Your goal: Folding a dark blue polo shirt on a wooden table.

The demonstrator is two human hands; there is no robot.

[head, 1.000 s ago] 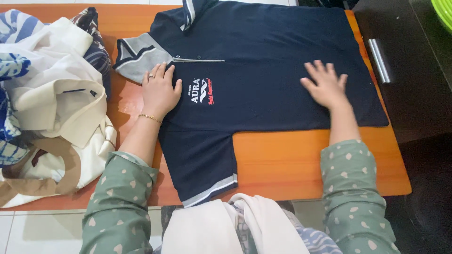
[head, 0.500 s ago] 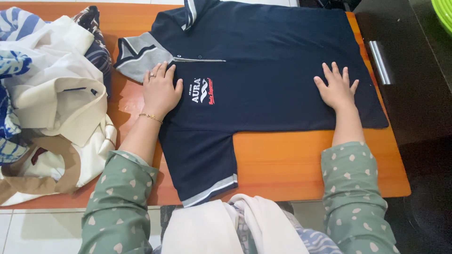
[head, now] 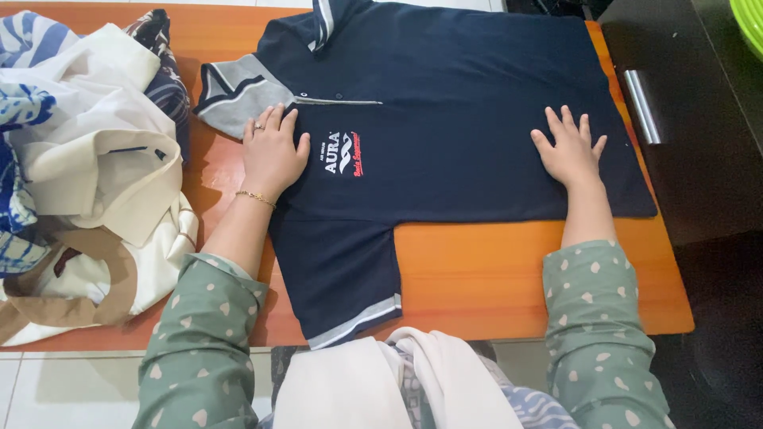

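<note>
Sliding outward along the cloth since a second ago, the right hand [head: 571,151] now lies nearer the hem end of the navy blue short-sleeved polo shirt [head: 469,103], while the left hand [head: 273,152] has stayed put beside the chest emblem. Both hands are spread flat, palms down, fingers extended, gripping nothing and pressing on the fabric. That shirt lies face up across the orange wooden table [head: 509,270], its grey-trimmed collar toward the left, one sleeve hanging toward the near edge. At the table's left end sits a heap of cream and blue-patterned clothes [head: 87,167], just beside the left forearm. Beyond the right end stands a dark cabinet [head: 699,159] with a metal handle [head: 642,107].
</note>
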